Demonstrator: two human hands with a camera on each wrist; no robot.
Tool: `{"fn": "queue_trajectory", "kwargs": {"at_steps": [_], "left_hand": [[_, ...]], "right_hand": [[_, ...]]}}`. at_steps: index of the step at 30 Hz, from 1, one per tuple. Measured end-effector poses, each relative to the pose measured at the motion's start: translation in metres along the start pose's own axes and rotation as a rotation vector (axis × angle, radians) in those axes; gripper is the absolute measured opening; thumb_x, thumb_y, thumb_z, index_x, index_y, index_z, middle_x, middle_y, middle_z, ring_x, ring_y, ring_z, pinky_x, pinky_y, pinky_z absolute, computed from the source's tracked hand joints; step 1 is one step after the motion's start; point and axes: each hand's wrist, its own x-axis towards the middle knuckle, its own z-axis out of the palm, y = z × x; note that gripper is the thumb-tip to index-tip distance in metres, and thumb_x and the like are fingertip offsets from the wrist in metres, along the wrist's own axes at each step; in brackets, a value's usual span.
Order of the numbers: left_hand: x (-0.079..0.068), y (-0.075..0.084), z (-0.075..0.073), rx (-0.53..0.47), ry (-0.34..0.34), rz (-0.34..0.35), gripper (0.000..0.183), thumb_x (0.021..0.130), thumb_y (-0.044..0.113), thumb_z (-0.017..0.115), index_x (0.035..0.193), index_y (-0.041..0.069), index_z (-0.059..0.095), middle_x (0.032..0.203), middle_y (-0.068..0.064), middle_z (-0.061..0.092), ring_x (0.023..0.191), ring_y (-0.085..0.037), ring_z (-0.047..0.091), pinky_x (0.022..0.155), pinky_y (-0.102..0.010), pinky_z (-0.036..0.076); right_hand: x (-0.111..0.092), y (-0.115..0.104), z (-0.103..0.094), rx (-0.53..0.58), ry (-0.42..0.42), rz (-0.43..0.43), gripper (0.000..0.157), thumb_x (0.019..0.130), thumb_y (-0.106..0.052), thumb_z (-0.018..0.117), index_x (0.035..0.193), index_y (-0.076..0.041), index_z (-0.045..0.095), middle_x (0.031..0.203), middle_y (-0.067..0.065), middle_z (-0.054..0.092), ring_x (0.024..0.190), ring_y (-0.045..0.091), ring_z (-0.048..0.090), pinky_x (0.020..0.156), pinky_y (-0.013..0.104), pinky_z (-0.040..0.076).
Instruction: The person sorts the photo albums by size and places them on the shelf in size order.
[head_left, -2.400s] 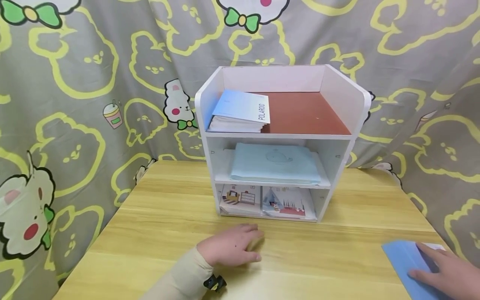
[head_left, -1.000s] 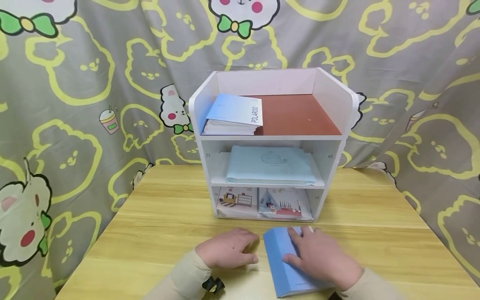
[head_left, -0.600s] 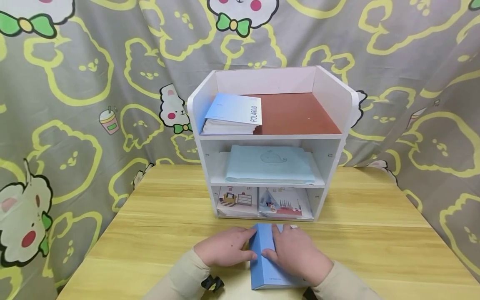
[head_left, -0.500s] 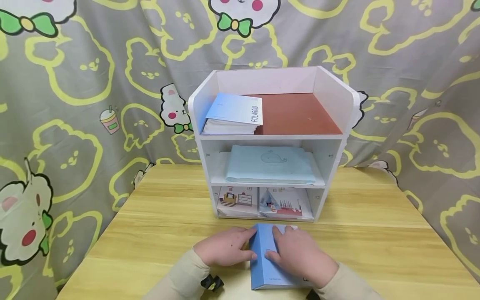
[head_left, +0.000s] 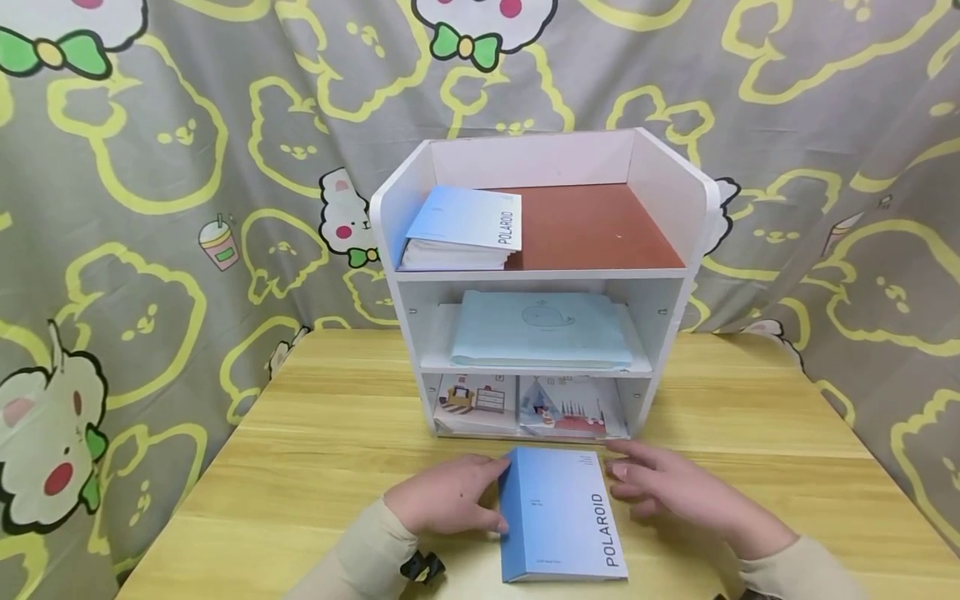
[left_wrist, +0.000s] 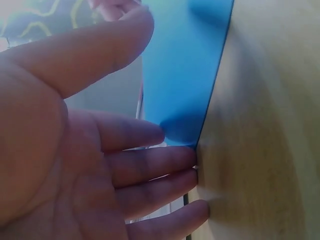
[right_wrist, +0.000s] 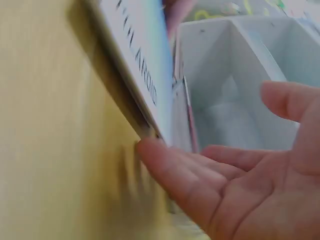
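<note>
A blue photo album (head_left: 558, 521) marked POLAROID lies flat on the table in front of the small shelf. My left hand (head_left: 450, 496) rests beside its spine, with forefinger and thumb at the spine's edge. In the left wrist view the fingers are straight and spread against the blue spine (left_wrist: 182, 75). On the other side, my right hand (head_left: 686, 492) is just off the album's right edge, fingers relaxed and holding nothing. The right wrist view shows those fingers close to a corner of the album's page edge (right_wrist: 122, 70).
Behind the album stands a white three-tier shelf (head_left: 525, 275). Its top holds another POLAROID album (head_left: 465, 221) at the left, its middle a pale blue whale-print album (head_left: 540, 329), its bottom two illustrated albums (head_left: 476, 404). A patterned curtain (head_left: 262, 167) surrounds the wooden table (head_left: 315, 400).
My right hand slid the album in from the right until it met my left hand, then let go and moved off to the right. My left hand has stayed nearly still.
</note>
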Motion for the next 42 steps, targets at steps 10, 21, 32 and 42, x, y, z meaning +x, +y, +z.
{"fn": "queue_trajectory", "kwargs": {"at_steps": [10, 21, 32, 42], "left_hand": [[0.001, 0.009, 0.007, 0.123, 0.016, -0.006, 0.121, 0.068, 0.066, 0.084, 0.155, -0.001, 0.035, 0.153, -0.013, 0.046, 0.138, -0.025, 0.045, 0.114, -0.035, 0.038], [-0.003, 0.002, 0.006, 0.074, 0.002, -0.015, 0.115, 0.071, 0.061, 0.085, 0.157, 0.002, 0.034, 0.155, -0.011, 0.043, 0.140, -0.023, 0.042, 0.114, -0.035, 0.038], [0.000, 0.003, 0.003, 0.036, -0.014, -0.049, 0.112, 0.073, 0.061, 0.083, 0.157, 0.004, 0.036, 0.155, -0.011, 0.042, 0.141, -0.024, 0.041, 0.115, -0.037, 0.037], [0.000, 0.003, 0.003, 0.018, -0.025, -0.048, 0.116, 0.071, 0.062, 0.084, 0.158, 0.004, 0.033, 0.157, -0.012, 0.040, 0.143, -0.026, 0.038, 0.116, -0.039, 0.035]], "right_hand": [[0.010, 0.030, 0.001, 0.717, -0.255, -0.013, 0.063, 0.112, -0.018, 0.030, 0.154, 0.015, -0.005, 0.151, 0.032, 0.040, 0.130, 0.043, 0.052, 0.106, 0.056, 0.043], [0.012, 0.031, 0.024, 0.761, -0.135, -0.010, 0.059, 0.108, -0.011, 0.038, 0.153, 0.017, 0.012, 0.135, 0.025, 0.058, 0.121, 0.036, 0.059, 0.104, 0.049, 0.048], [0.007, 0.029, 0.028, 0.880, -0.149, -0.021, 0.048, 0.109, -0.012, 0.035, 0.149, 0.016, 0.029, 0.137, 0.022, 0.057, 0.126, 0.031, 0.057, 0.108, 0.046, 0.045], [0.005, 0.024, 0.038, 0.767, -0.073, 0.001, 0.053, 0.109, -0.011, 0.039, 0.150, 0.017, 0.024, 0.138, 0.020, 0.058, 0.124, 0.029, 0.057, 0.106, 0.043, 0.047]]}}
